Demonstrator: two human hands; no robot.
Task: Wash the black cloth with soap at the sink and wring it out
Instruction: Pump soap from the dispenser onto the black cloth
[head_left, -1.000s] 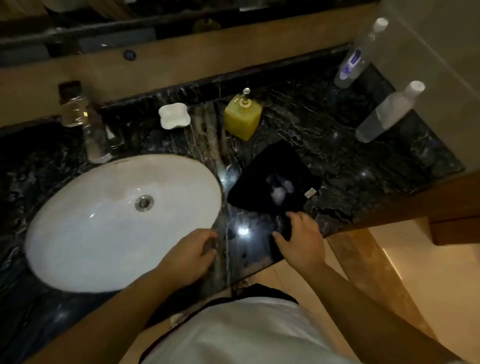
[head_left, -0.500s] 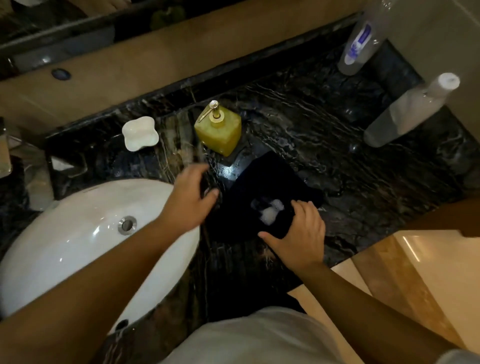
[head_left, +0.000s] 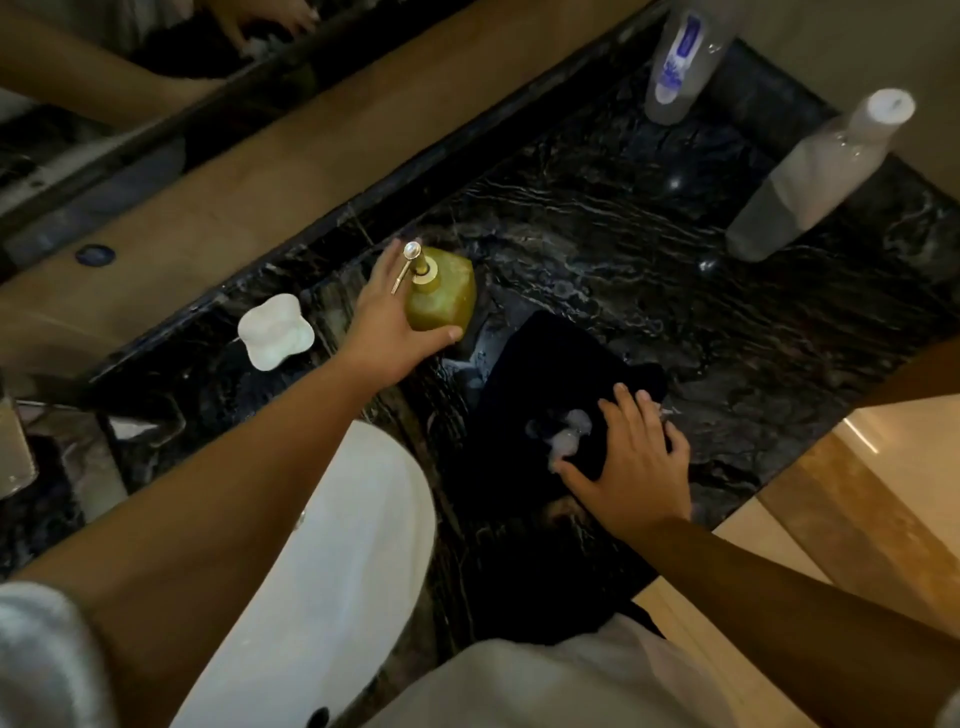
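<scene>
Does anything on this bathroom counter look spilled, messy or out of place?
Only small things. A white blob of foam sits on the black cloth, which lies on the dark marble counter beside the white oval sink, not in it. The counter around it glistens wet. The two clear bottles seem upright; their lean looks like lens distortion.

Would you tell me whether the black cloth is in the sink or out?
Out: the black cloth lies on the counter beside the sink, under the right hand.

sink (head_left: 332, 597): cut off below, arm-covered | labelled bottle (head_left: 680, 57): top cropped
</scene>
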